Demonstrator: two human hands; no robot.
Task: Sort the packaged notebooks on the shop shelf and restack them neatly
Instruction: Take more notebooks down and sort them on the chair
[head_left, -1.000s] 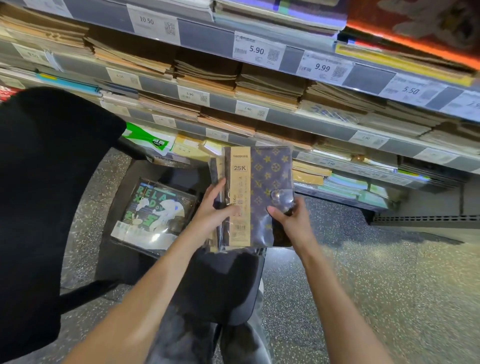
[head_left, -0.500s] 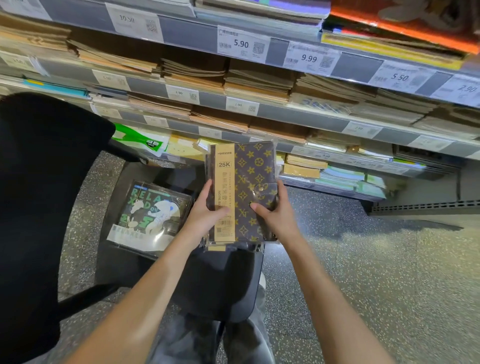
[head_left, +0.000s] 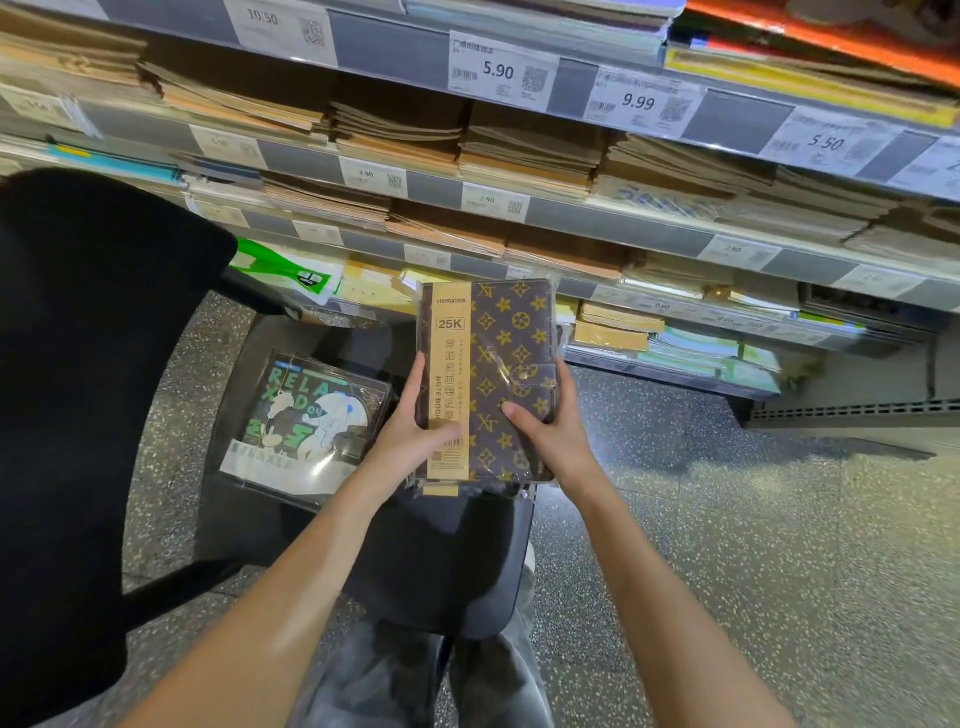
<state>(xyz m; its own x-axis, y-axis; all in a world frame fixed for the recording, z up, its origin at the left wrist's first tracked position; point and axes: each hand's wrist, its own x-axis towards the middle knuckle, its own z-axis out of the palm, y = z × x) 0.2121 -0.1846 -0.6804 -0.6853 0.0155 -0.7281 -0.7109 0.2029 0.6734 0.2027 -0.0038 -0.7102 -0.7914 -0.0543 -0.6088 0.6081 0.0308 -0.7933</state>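
A brown packaged notebook with a gold pattern and a tan "25K" band is held upright in front of the lower shelves. My left hand grips its left edge, thumb across the tan band. My right hand grips the right edge, thumb on the cover. More wrapped notebooks sit behind the front one; their edges show below it. Another packaged item with green "RELAX" print lies flat on a dark stool seat to the left.
Shelves with price tags hold stacks of kraft-cover notebooks above and ahead. The lowest shelf carries coloured exercise books. A black chair back fills the left side. Speckled floor spreads to the right.
The stack of notebooks has been squared up: the ones fanned out behind the front one are now tucked behind it, and both hands closed in on its edges.
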